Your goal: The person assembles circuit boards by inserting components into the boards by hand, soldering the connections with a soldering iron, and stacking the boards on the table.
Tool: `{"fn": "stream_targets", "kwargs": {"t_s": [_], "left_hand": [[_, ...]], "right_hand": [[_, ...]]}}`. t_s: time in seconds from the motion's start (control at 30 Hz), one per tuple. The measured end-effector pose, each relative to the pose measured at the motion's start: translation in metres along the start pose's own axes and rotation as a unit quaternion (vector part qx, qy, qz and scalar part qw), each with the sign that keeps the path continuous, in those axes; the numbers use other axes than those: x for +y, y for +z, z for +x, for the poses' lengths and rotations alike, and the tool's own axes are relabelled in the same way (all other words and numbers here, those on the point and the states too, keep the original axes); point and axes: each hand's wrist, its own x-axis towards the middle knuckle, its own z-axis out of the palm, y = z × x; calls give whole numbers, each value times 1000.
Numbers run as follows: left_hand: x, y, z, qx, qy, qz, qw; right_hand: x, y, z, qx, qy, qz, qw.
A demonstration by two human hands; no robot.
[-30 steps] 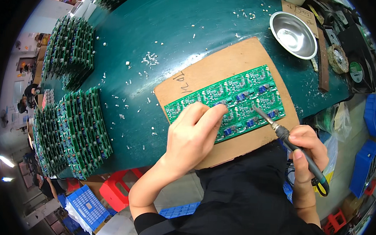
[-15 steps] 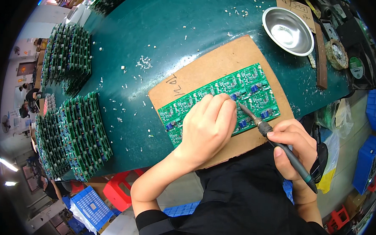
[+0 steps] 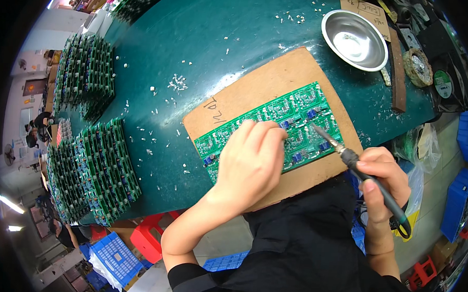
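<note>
A green circuit board panel (image 3: 298,101) with blue components lies on a piece of brown cardboard (image 3: 271,69). My right hand (image 3: 384,178) is closed around a soldering iron (image 3: 350,158). Its metal tip points left and down at the right part of the panel; whether it touches cannot be told. Over the panel's near middle edge rests my left hand (image 3: 249,165), fingers curled together near a blue component. Those fingertips are turned away, so anything pinched in them is hidden. The hand covers part of the board.
Stacks of green boards (image 3: 107,172) stand along the table's left side. A steel bowl (image 3: 356,41) sits at the far right, beside a wooden strip (image 3: 397,75) and a round tin (image 3: 417,68). Small clippings litter the green tabletop (image 3: 207,40). Blue crates (image 3: 117,258) and a red stool (image 3: 147,239) are below.
My right hand and the soldering iron have shifted right, the tip moving toward the panel's right part. My left hand has drawn slightly left, its fingers still curled.
</note>
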Motion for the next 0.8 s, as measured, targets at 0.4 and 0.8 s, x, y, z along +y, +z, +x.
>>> {"fn": "stream_targets", "kwargs": {"t_s": [0.4,0.8], "left_hand": [[12,21,26,-7,-15,-118,993],[16,36,27,40,27,-3,999]], "right_hand": [[9,-10,-1,8,35,1,999],[12,-16,10,-30,-22,-21,999]]}}
